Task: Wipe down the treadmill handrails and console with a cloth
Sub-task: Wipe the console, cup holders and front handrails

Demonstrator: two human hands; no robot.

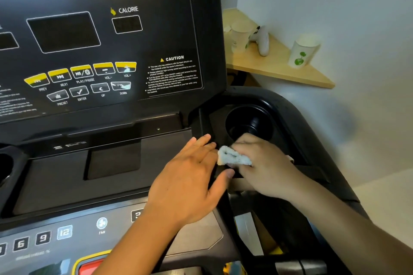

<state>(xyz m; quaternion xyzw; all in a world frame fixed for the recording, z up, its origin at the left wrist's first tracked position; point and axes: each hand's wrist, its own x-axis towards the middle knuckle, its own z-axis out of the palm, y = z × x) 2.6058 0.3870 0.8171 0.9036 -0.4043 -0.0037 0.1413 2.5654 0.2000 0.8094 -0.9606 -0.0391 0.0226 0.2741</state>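
Here the right hand [261, 163] grips a small pale cloth [233, 156], bunched between thumb and curled fingers, at the near rim of the round cup holder [248, 123] on the right side of the treadmill console [111, 51]. The left hand [190, 181] lies flat with its fingers straight, released, resting on the console's dark tray [67, 174] at its right edge, fingertips just beside the cloth. Above the tray the console panel carries yellow and grey buttons [82, 80] and a caution label [172, 73]. Beyond the console's right side, a wooden corner shelf [279, 69] holds two paper cups [302, 52] with a white game controller [261, 40] between them.
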